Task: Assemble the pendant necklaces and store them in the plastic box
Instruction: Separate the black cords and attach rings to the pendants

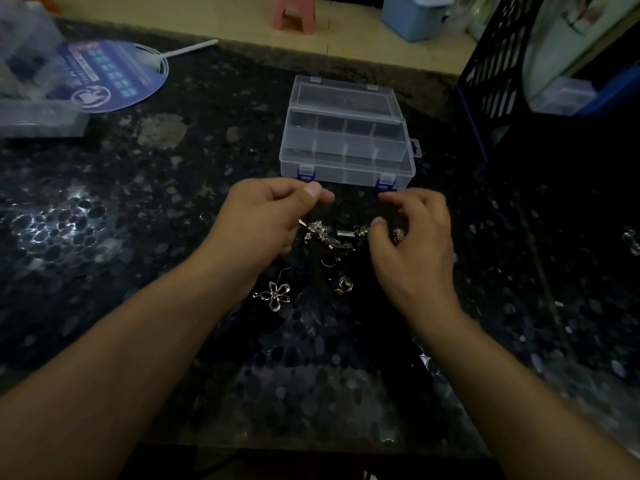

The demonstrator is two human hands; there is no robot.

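Left hand (266, 216) pinches something too dark to identify; right hand (412, 233) curled, empty, over half-hidden silver pendants (327, 233).

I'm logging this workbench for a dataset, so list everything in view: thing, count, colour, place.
plastic box: 1, clear with blue clasps, lid open, centre of table
pendants: a small pile, silver, between the hands; exact count unclear
flower pendant: 1, silver, near edge of pile
black cord: at least 1, black, just in front of the box
hand fan: 1, blue and white, far left
clear containers: blurred, far left
crate: 1, dark blue, far right
stool: 1, pink, floor beyond
bin: 1, light blue, floor
table: 1, black speckled
left hand: pinching something thin
right hand: fingers curled over pile
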